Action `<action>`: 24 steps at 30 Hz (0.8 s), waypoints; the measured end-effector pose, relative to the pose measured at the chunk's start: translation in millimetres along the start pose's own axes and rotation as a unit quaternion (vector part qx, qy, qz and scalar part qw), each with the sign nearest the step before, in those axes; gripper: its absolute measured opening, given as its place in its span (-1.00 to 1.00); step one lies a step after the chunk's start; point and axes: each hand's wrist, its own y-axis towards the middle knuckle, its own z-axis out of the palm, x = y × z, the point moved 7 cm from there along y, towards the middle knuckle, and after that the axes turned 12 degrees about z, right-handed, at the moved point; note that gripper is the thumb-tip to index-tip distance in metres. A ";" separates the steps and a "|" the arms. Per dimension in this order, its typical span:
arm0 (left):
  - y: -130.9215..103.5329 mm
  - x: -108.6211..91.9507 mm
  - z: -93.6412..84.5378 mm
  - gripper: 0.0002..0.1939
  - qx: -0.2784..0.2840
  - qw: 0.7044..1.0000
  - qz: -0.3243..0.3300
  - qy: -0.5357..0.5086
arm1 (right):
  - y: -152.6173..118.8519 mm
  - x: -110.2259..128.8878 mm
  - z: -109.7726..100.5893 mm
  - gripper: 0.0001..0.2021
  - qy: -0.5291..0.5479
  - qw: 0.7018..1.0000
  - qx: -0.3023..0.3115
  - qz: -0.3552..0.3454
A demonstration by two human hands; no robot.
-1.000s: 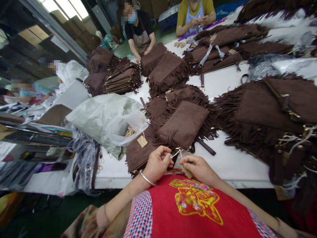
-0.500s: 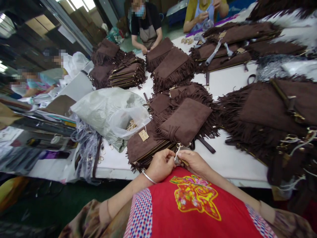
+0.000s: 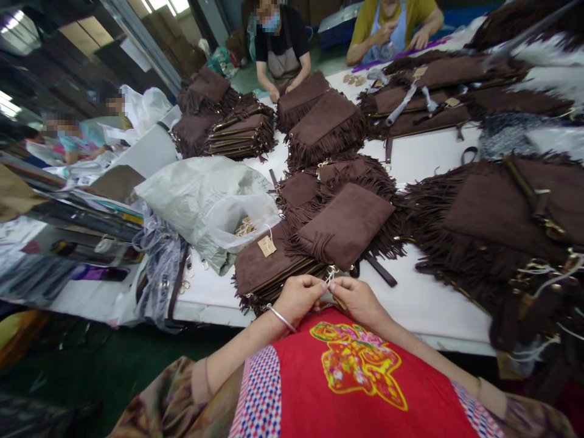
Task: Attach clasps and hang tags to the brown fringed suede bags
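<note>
My left hand, with a silver bangle at the wrist, pinches a white string at the table's front edge. Close against it, my right hand has its fingers closed on the same string, and a tan tag partly shows under them. The string meets the gold clasp of a brown fringed bag, which lies on other bags just beyond my hands. To the left, a stacked brown bag bears a tan tag on a white string.
A pale plastic sack and a white bag of tags lie to the left. More fringed bags are piled at the right and farther back. Two people work across the white table; others are at the far left.
The view has shifted slightly, moving the scene a little to the right. My fingertips have drawn closer together around the string, with both hands still at the clasp.
</note>
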 end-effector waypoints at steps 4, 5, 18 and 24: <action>0.7 -7.4 0.7 -0.71 -0.003 0.995 0.016 -0.102 | -0.2 -0.7 -6.5 -0.76 -0.042 0.999 -0.027 -0.004; 0.3 -9.3 4.0 -0.70 0.020 0.989 0.017 -0.148 | 0.0 -2.9 -8.0 -0.75 -0.026 0.999 -0.019 0.003; -26.3 -28.5 31.6 -0.47 0.307 0.938 -0.014 -0.161 | -15.8 1.2 -14.3 -0.57 0.171 0.983 0.068 -0.017; -23.2 -36.2 27.3 -0.35 0.284 0.953 0.018 -0.106 | -22.5 9.4 -22.8 -0.44 -0.016 0.990 0.090 -0.106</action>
